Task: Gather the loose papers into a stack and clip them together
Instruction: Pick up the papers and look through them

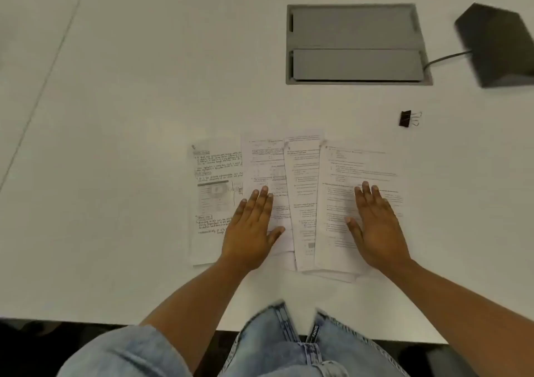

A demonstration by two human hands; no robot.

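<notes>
On a white table [144,116], we see loose papers [303,174] fanned out in an overlapping row near the front edge, not yet stacked. At far left lies a handwritten sheet [215,174], partly covered by the printed pages beside it. We find the left hand [252,226] pressed flat, palm down, fingers together, across the handwritten sheet and its neighbour, gripping nothing. The right hand [375,226] rests just as flat on the rightmost page [361,163], fingers extended, also empty. Farther back and to the right, well apart from the papers, sits a black binder clip [406,118]. Beyond it we note a grey recessed panel [354,44] and a dark device [497,47] with a cable.
</notes>
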